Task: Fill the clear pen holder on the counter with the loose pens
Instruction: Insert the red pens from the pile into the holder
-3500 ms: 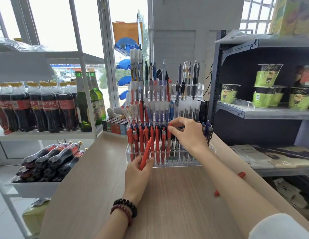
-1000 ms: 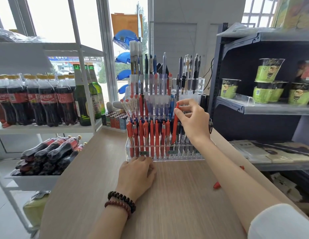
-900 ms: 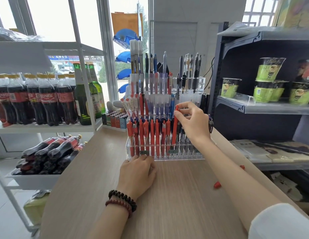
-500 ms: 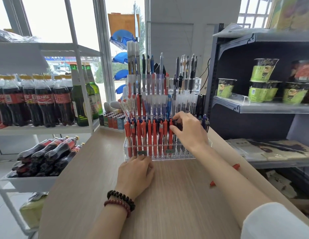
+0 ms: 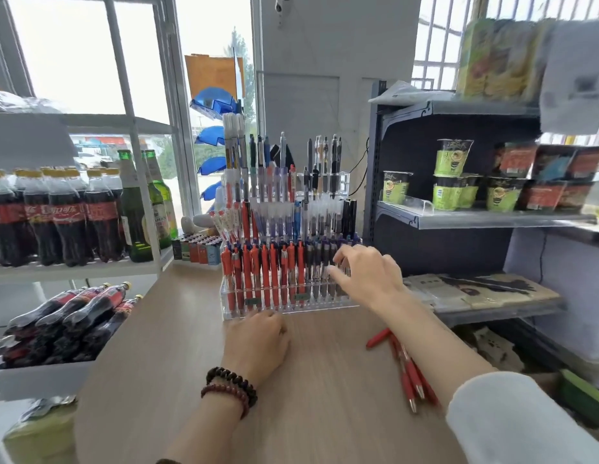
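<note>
The clear tiered pen holder [image 5: 350, 301] stands on the wooden counter [image 5: 191, 363], its front row packed with red pens [image 5: 264, 276] and dark pens further right. My right hand [image 5: 368, 272] hovers at the holder's right front, fingers spread and relaxed, holding nothing. My left hand [image 5: 257, 339] rests on the counter just in front of the holder's base, fingers loosely curled and empty. Several loose red pens [image 5: 410, 373] lie on the counter beside and partly under my right forearm.
A white rack on the left carries cola bottles [image 5: 53, 216] and green bottles [image 5: 137, 209], with a tray of lying bottles [image 5: 67, 319] below. Lighters [image 5: 197, 251] sit behind the holder. A dark shelf [image 5: 475, 219] with green cups stands on the right, past the counter's edge.
My right hand pushed a red pen down into the front row, let go and drew back low with fingers spread. The left hand stayed put. More loose pens now show on the right.
</note>
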